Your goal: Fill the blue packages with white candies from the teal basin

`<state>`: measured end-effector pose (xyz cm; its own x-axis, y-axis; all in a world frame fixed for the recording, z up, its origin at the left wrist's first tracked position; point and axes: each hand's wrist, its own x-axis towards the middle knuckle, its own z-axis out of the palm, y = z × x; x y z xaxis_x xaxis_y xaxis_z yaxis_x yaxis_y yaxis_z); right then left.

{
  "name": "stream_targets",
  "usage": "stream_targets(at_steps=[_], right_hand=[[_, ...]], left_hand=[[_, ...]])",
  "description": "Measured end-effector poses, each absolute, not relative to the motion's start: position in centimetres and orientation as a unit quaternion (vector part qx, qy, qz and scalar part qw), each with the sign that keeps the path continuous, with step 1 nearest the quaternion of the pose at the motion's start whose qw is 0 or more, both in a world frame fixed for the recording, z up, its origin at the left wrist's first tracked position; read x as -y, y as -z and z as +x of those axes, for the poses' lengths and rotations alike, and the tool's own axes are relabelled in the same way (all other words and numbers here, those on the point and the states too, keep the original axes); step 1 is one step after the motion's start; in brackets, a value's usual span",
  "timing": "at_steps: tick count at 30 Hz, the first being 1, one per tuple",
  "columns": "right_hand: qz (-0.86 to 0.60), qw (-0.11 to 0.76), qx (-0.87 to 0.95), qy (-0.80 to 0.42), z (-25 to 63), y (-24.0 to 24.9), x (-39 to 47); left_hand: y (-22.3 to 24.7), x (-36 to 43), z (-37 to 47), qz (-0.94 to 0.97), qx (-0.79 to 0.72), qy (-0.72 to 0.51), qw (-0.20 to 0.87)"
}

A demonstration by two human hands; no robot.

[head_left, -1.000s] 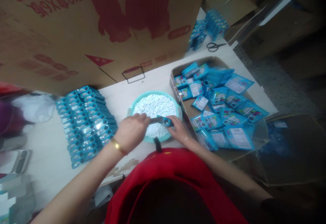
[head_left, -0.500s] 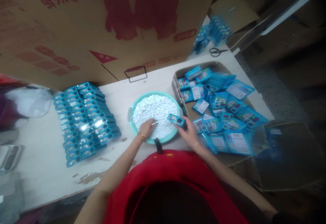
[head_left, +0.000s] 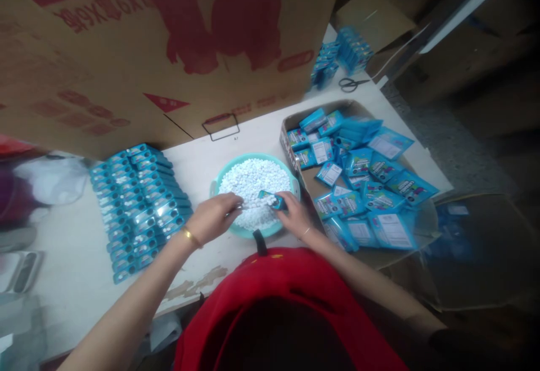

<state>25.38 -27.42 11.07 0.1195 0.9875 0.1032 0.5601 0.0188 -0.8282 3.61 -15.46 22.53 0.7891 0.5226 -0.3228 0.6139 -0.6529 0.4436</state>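
Observation:
A round turquoise basin (head_left: 214, 188) full of small white pellets (head_left: 253, 174) stands on the table in front of me. My left hand (head_left: 217, 213) is over the basin's left side with its fingers closed. Something small and shiny shows at the fingertips, too blurred to name. Over the basin's right side, my right hand (head_left: 293, 213) grips a small blue box (head_left: 276, 200), tilted, its end pointing left. White pellets show on or at the box's top. The two hands are apart, the pellets between them.
Rows of filled blue boxes (head_left: 139, 208) stand at the left. To the right, a cardboard tray (head_left: 289, 135) holds several blue pouches (head_left: 379, 197). A large carton (head_left: 169, 50) walls off the back. Scissors (head_left: 350, 84) lie far right, near more blue boxes (head_left: 354, 50).
My left hand has risen out of the pellets and shifted left. My right hand has brought the blue box left and slightly down over the basin, and pellets now show at it.

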Motion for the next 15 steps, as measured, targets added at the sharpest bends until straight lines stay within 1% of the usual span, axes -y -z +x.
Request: stream_targets(at_steps=[2,5,7,9,12,15], right_hand=[[-0.639,0.378,0.609,-0.279,25.1,-11.1,27.2],[-0.626,0.394,0.613,-0.277,24.8,-10.8,27.1],[-0.618,0.406,0.613,-0.278,24.6,-10.5,27.1],[-0.615,0.411,0.609,-0.284,24.6,-10.4,27.2],[-0.625,0.409,0.591,-0.305,24.9,-10.6,27.4],[-0.665,0.418,0.509,-0.352,25.5,-11.0,27.3]], left_hand=[[-24.2,15.5,5.2,0.919,-0.300,0.141,0.214],[-26.8,16.3,7.7,0.923,-0.286,0.219,0.131],[-28.3,17.0,8.9,0.926,-0.274,0.239,0.100],[-29.3,17.2,9.3,0.932,-0.264,0.232,0.090],[-28.4,16.6,7.7,0.929,-0.302,0.198,0.084],[-23.8,15.4,4.6,0.887,-0.402,0.201,0.103]])
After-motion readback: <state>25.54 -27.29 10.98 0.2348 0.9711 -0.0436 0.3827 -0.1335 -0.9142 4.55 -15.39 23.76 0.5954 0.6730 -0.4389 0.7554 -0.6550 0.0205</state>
